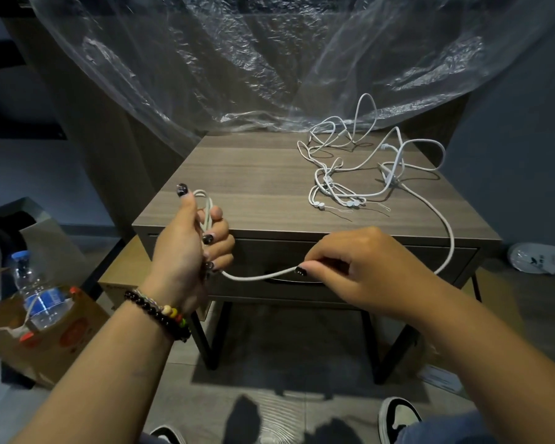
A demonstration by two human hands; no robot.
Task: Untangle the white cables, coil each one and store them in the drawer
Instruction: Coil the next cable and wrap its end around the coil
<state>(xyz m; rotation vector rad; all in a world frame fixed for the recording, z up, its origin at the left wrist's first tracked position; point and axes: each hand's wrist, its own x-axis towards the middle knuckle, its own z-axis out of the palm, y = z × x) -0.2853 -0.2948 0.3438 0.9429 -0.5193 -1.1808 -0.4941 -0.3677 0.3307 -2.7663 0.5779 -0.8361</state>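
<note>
Left hand (191, 241) is curled tight around a few loops of white cable (334, 272), loops sticking up past the thumb, fingers wrapped over them in front of the table's (237, 174) front left corner. Beaded bracelets (161, 312) on that wrist. Right hand (350, 267) pinches the same cable between thumb and fingertips, other fingers folded under, held in front of the shut drawer (382, 261). Cable sags in a short span between the two hands, then runs from the right hand out right, arcs up over the table edge and joins the tangle (350, 174) of white cables on the back right part of the tabletop. Tangle includes thin earphone wires with small buds near the front. Clear plastic sheet (269, 59) hangs behind the table. Water bottle (36, 293) sits in a paper bag (55, 344) on the floor, left. Shoes (394, 418) visible at the bottom.
</note>
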